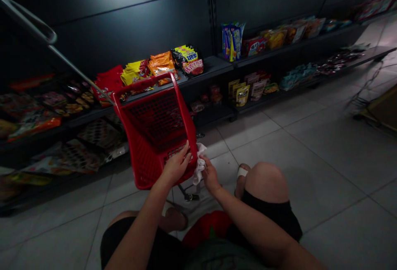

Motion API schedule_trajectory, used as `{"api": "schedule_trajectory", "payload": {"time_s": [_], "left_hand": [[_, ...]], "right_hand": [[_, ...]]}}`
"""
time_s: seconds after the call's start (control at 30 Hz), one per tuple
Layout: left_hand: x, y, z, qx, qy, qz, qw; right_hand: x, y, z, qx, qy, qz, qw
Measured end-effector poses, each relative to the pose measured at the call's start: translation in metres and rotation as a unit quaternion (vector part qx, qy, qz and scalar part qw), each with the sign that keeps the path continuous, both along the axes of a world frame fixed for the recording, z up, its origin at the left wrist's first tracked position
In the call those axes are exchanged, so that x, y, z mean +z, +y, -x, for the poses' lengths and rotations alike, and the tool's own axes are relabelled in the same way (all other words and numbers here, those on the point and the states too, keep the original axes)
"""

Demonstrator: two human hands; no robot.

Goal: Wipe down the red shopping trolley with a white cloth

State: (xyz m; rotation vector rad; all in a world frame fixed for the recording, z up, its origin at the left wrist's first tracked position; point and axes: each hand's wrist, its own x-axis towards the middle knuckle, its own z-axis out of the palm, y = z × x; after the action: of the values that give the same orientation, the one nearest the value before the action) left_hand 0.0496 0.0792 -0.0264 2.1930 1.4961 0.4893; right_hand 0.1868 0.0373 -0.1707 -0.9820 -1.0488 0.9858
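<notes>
Initially, a low dark metal shelf (88, 117) is being recorded at the far left, with foil snack packets (34, 123) lying along it. A slim grey metal pull handle (72, 69) is being angled down from the upper left to a red plastic mesh basket (155, 125). That basket is being held tilted above the pale grey floor tiles (310, 170), between the shelf and the seated person's knees, with a small metal caster (187, 197) showing beneath it. It is being judged light but stiff, with the moulded top rim and thick lower edge offering the surest hold; the smooth plastic may prove slightly slippery.

The left hand (176, 166) is being closed around the basket's near edge, its fingers being wrapped over the mesh wall. Just beside it, a crumpled white cloth (200, 164) is being pressed against the basket's corner. This cloth is being judged soft and very light, best gathered in a bunch rather than taken by a thin edge. The right hand (211, 175) is being kept nearly shut on the cloth, though its exact pinch is partly hidden by the folds. Farther right, a bare knee (266, 183) is being noted, and brightly printed snack boxes (274, 38) are being seen along an upper shelf.
</notes>
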Motion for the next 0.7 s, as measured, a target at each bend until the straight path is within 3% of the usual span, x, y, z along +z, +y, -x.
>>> {"api": "schedule_trajectory", "payload": {"time_s": [0.1,0.23,0.3,0.43,0.5,0.57,0.7], "left_hand": [[0.001,-0.008,0.008,-0.02,-0.012,0.006,1.0],[0.001,-0.018,0.021,-0.029,-0.018,0.021,0.999],[0.0,-0.02,0.026,-0.039,-0.02,0.027,0.999],[-0.002,-0.018,0.032,-0.054,-0.031,0.028,0.998],[-0.002,-0.016,0.033,-0.059,-0.029,0.029,0.997],[-0.002,-0.014,0.034,-0.064,-0.03,0.032,0.997],[0.0,-0.013,0.033,-0.065,-0.045,0.042,0.996]], "right_hand": [[-0.02,-0.009,0.011,-0.008,0.007,0.037,0.999],[-0.002,-0.021,0.021,0.004,-0.043,-0.027,0.999],[-0.003,-0.022,0.021,0.014,-0.061,-0.045,0.997],[-0.04,-0.02,0.021,-0.012,-0.055,0.059,0.997],[-0.048,-0.021,0.022,-0.029,-0.058,0.115,0.991],[-0.039,-0.023,0.024,-0.033,-0.06,0.1,0.993],[-0.01,-0.024,0.025,-0.022,-0.053,-0.007,0.998]]}}
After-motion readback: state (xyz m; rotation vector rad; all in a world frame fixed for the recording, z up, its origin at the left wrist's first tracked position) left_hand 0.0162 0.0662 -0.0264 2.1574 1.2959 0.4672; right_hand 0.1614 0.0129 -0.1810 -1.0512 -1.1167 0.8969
